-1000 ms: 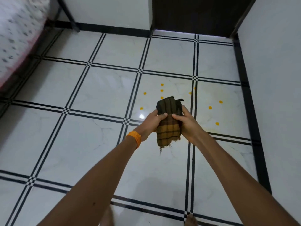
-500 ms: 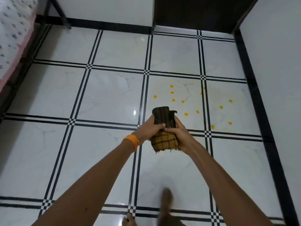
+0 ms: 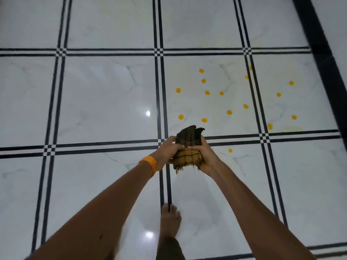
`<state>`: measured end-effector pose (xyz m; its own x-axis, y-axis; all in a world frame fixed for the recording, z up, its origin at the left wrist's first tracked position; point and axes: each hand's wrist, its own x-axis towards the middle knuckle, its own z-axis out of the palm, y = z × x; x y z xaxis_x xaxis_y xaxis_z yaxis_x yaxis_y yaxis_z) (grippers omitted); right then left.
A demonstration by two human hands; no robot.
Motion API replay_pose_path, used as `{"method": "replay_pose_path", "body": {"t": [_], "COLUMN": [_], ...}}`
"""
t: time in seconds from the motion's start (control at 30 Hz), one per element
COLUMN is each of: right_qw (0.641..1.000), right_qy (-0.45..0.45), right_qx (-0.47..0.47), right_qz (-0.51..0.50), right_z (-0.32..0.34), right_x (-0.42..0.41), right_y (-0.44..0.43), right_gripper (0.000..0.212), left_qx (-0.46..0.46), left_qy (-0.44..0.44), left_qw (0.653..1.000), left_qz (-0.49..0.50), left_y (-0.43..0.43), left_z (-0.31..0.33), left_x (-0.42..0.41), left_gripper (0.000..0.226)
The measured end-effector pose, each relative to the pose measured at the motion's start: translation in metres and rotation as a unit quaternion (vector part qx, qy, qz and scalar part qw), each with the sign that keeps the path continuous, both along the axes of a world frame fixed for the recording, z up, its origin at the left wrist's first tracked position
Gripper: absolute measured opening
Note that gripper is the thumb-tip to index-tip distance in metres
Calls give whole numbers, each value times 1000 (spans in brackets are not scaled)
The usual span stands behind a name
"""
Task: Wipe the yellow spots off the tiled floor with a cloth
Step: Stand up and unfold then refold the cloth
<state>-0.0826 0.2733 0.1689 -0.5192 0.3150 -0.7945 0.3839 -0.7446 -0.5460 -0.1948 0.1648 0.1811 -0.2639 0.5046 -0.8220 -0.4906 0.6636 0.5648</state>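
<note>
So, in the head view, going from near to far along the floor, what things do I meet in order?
Bare foot → orange wristband → cloth, gripped by the left hand and right hand → cluster of yellow spots on the tiled floor.

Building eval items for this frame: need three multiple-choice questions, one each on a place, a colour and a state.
1. Where do most yellow spots lie on the tiled floor?
A) beyond the checked cloth, to its right
B) behind the bare foot
C) on the far-left tiles

2. What colour is the wristband by the left hand?
A) blue
B) orange
C) green

3. What state is the checked cloth in?
A) spread flat on a tile
B) bunched, gripped by the left hand and right hand
C) draped over a foot

Key:
1 A: the spots cluster past the cloth and to its right.
2 B: the band is plainly orange.
3 B: the fingers of both hands curl round the bunched cloth.
</note>
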Motion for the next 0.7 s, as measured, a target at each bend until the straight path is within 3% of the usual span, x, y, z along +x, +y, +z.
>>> {"method": "replay_pose_path", "body": {"t": [0.17,0.27,0.37,0.43,0.47,0.53,0.57,0.63,0.7], "right_qw": [999,996,988,985,973,891,841,758,696], "right_qy": [0,33,61,-1,-86,-253,-282,-272,-260], "right_qx": [11,55,107,137,190,374,461,593,667], "right_qz": [-42,-61,-95,-108,-94,-46,-26,7,64], "right_z": [-121,-173,-209,-237,-250,-274,-284,-294,-303], "right_x": [-15,-29,-32,-26,-20,-7,-4,-8,-25], "right_y": [3,19,45,49,47,37,32,25,29], "right_gripper": [66,73,65,53,52,55,51,44,45], "left_qx": [19,58,116,114,98,58,40,12,12], "left_qy": [-2,22,22,14,28,168,282,465,568], "left_qw": [996,995,990,989,989,970,938,848,770], "left_qz": [-86,-79,-81,-94,-110,-168,-198,-254,-290], "left_y": [8,20,37,39,33,17,8,-2,3], "left_z": [-111,-162,-195,-218,-230,-259,-275,-302,-324], "left_x": [-21,-34,-46,-50,-50,-49,-54,-76,-107], "left_gripper": [44,58,63,69,68,54,47,44,48]}}
